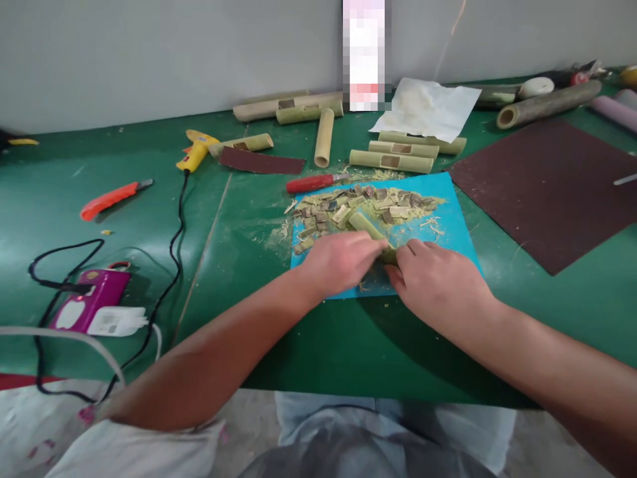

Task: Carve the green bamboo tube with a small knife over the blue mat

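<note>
A green bamboo tube (365,226) lies at a slant over a blue sheet (455,229). My left hand (343,262) is closed around its near part, fingertips pressed on it from the left. From the right, my right hand (438,275) grips the near end, thumb tucked underneath. Both hands nearly touch each other. Bamboo chips and shavings (341,214) are heaped on the sheet just beyond the hands. A red-handled tool (311,184) rests at the sheet's far left corner. Whether a small tool sits between the fingers is hidden.
Cut bamboo tubes (391,161) lie beyond the sheet, near white paper (425,109). A brown sheet (550,192) is at right. Leftward are a yellow glue gun (196,149), an orange cutter (112,201) and a purple power strip (92,299) with cables. A wall stands behind.
</note>
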`<state>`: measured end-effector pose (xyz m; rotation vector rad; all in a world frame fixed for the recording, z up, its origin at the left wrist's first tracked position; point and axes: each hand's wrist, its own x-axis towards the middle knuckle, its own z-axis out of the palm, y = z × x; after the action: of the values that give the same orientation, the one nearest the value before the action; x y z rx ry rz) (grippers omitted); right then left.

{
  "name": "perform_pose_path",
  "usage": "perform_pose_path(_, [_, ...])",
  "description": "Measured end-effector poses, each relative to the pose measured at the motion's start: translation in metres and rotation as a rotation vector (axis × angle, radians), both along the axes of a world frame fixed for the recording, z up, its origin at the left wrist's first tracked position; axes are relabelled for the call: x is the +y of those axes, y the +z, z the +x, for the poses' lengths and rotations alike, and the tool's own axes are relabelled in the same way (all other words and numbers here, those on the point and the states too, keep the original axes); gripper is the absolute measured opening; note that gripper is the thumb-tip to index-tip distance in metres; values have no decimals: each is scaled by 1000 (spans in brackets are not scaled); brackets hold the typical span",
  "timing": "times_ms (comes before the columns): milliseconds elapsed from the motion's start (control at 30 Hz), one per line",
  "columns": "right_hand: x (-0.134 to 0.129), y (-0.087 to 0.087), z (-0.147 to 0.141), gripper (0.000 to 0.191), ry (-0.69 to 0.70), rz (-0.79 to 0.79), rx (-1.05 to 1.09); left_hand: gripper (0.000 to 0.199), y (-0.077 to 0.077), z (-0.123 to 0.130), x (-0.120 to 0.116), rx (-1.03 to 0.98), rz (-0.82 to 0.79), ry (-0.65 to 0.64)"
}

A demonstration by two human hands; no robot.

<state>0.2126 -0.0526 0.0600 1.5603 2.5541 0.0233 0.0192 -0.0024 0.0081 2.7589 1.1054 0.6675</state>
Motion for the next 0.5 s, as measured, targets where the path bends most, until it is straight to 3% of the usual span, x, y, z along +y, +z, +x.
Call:
perform_pose_path(100, [0, 1, 0, 27, -8, -9, -25, 31, 1, 1, -1, -54, 27, 152])
perform_pose_path(267, [0, -1, 0, 22, 10, -21, -45, 33, 0, 2, -1, 14, 35, 22])
perform_pose_path(400, [0, -1, 0, 24, 0, -38, -67, 30, -1, -1, 4, -66, 96, 175])
perform_pose_path(500, [0, -1, 0, 23, 3, -38, -56, 33, -3, -1, 2, -3, 68, 21])
